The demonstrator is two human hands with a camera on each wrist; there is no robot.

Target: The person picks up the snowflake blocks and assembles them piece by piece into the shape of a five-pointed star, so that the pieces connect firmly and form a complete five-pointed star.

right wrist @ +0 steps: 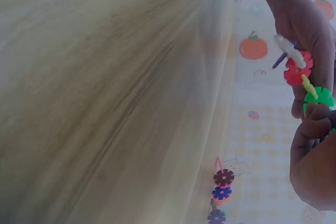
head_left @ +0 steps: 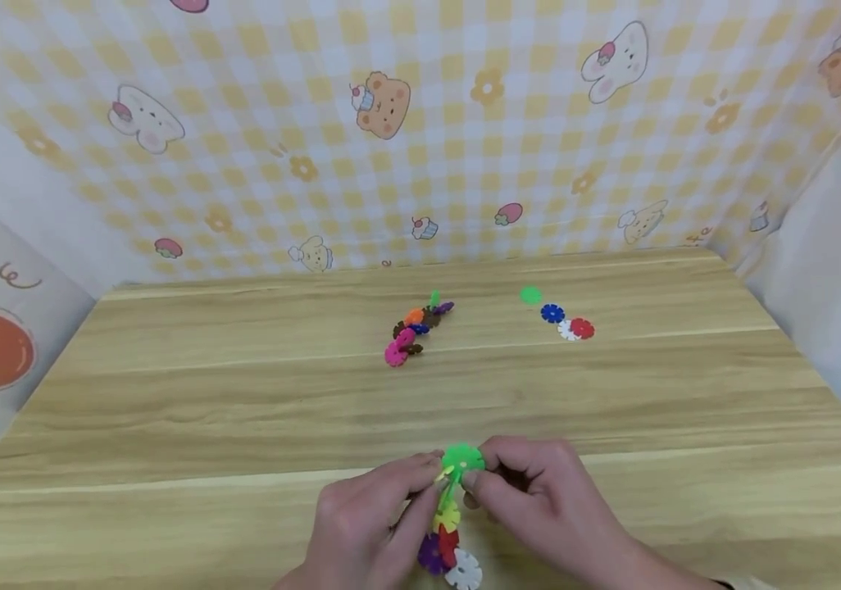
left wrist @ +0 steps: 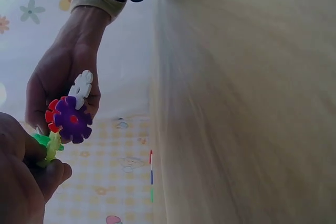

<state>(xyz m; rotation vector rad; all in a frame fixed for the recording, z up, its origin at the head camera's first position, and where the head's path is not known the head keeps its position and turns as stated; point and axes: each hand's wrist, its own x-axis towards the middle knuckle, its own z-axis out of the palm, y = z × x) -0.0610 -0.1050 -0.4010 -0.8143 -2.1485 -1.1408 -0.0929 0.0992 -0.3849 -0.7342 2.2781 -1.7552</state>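
Both hands meet near the table's front edge over a chain of notched interlocking discs. My right hand (head_left: 553, 496) pinches a bright green disc (head_left: 462, 456) between thumb and fingers. From the left, my left hand (head_left: 372, 512) pinches the chain beside that disc, where a small yellow edge shows at the fingertips. Below hang a yellow disc (head_left: 448, 516), a red disc (head_left: 448, 544), a purple disc (head_left: 431, 555) and a white disc (head_left: 465, 569). In the left wrist view the purple disc (left wrist: 73, 120) faces the camera. Fingers partly hide the green part of the chain.
Farther back on the wooden table (head_left: 243, 410) lies another joined cluster of discs (head_left: 414, 316), in pink, brown, orange, blue, purple and green. To its right are a loose green disc (head_left: 530, 295), a blue disc (head_left: 552, 313), and a red disc (head_left: 583, 329) overlapping a white one.
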